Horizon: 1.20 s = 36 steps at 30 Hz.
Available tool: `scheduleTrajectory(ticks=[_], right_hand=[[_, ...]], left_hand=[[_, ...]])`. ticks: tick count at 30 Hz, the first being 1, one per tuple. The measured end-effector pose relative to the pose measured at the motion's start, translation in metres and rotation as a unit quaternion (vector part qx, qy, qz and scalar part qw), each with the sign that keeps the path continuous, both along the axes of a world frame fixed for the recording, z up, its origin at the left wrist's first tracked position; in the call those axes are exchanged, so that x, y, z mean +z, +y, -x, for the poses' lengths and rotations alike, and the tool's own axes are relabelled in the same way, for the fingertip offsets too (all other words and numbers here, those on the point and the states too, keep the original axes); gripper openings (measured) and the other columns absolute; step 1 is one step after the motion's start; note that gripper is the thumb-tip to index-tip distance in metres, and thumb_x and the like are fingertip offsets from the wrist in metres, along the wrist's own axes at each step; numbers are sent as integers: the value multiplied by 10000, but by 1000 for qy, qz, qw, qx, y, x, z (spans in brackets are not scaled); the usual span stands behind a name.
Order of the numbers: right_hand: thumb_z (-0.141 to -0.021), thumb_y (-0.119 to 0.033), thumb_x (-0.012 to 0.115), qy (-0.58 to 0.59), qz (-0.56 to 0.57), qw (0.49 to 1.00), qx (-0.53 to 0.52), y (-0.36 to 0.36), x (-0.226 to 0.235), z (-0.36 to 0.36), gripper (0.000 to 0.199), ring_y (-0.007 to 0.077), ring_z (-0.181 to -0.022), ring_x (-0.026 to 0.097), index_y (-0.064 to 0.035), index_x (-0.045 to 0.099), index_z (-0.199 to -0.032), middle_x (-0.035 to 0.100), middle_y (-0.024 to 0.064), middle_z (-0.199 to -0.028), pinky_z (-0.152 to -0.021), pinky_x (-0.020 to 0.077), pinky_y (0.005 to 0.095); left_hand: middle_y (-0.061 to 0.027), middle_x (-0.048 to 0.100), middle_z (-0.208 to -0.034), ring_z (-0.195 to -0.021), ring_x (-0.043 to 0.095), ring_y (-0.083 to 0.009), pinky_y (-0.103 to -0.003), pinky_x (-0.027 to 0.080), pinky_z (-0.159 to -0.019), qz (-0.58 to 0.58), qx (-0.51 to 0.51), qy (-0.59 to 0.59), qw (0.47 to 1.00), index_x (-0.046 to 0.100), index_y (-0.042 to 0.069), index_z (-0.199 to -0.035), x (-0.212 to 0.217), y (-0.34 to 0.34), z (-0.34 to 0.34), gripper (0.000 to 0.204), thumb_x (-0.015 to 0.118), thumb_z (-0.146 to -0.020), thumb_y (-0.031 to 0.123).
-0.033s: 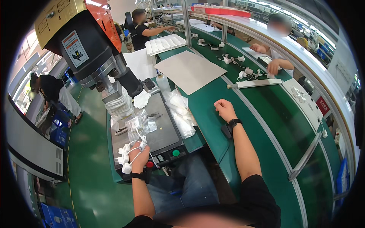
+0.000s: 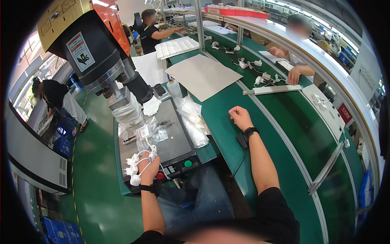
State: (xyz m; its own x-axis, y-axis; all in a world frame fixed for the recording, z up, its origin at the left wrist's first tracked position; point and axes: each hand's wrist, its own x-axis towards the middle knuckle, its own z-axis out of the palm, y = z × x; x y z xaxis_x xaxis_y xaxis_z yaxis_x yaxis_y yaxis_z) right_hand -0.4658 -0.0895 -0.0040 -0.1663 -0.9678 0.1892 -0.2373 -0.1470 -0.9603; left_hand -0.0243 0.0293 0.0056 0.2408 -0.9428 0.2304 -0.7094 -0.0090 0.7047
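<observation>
My left hand (image 2: 149,166) is closed round a bundle of white power adapters (image 2: 132,167) and their coiled white cable (image 2: 152,153), at the front edge of a grey machine bed (image 2: 175,140). From this bundle the cable runs up to a white piece (image 2: 144,131) among clear plastic film on the bed. Above that stands the machine's press head (image 2: 126,107), wrapped in white material. To the right, my right hand (image 2: 241,118) rests on the green table with its fingers curled in, and nothing shows in them.
Green (image 2: 188,163) and red (image 2: 160,175) buttons sit on the machine's front. Right of the bed lie plastic bags (image 2: 194,126) and a bottle (image 2: 174,87). A cardboard sheet (image 2: 203,77) covers part of the table. Beyond a metal rail, adapters (image 2: 266,76) lie near a co-worker's hand (image 2: 295,75).
The co-worker's hand at the right has shifted slightly to the right and down. Both my hands and the adapters stay where they were.
</observation>
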Motion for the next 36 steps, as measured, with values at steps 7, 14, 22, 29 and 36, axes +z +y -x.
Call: scheduleTrajectory(ticks=[7, 14, 22, 29, 36], right_hand=[[-952, -224, 646, -3, -6, 1000, 3, -1, -1, 2, 205, 70, -605, 521, -29, 648, -889, 625, 1, -720, -554, 426, 246], [-944, -251, 664, -10, -12, 1000, 7, 1, 1, 0, 191, 55, -603, 506, -66, 641, -902, 602, -20, -722, -526, 415, 218], [-952, -252, 655, -1, -9, 1000, 6, 0, 0, 1, 194, 54, -590, 499, -67, 641, -897, 601, -21, -716, -523, 415, 218], [-956, -251, 653, 3, -9, 1000, 4, 1, 1, 0, 198, 54, -585, 496, -63, 640, -896, 600, -21, -714, -521, 414, 219], [-950, -211, 642, -3, -6, 1000, -1, 1, 2, -1, 189, 66, -591, 520, -34, 654, -887, 621, -7, -705, -530, 417, 241]], left_hand=[[-208, 693, -846, -820, 677, -405, -452, 527, -723, 1, 0, -13, 1000, 669, 38, -976, 3, 2, 1, 261, 645, -809, 237], [-197, 689, -824, -783, 678, -383, -441, 524, -700, 4, -3, 5, 1000, 668, 41, -982, -7, -1, -3, 255, 648, -812, 230], [-176, 682, -793, -740, 672, -349, -420, 517, -672, 10, -9, 9, 1000, 664, 45, -981, 0, 1, 1, 238, 649, -816, 215], [-170, 685, -797, -741, 671, -342, -414, 517, -674, 3, -8, 4, 1000, 662, 44, -983, 2, 2, 1, 241, 652, -811, 211], [-165, 689, -801, -740, 673, -336, -410, 518, -677, 22, -18, 11, 1000, 664, 40, -990, 2, 3, 1, 243, 652, -815, 208]])
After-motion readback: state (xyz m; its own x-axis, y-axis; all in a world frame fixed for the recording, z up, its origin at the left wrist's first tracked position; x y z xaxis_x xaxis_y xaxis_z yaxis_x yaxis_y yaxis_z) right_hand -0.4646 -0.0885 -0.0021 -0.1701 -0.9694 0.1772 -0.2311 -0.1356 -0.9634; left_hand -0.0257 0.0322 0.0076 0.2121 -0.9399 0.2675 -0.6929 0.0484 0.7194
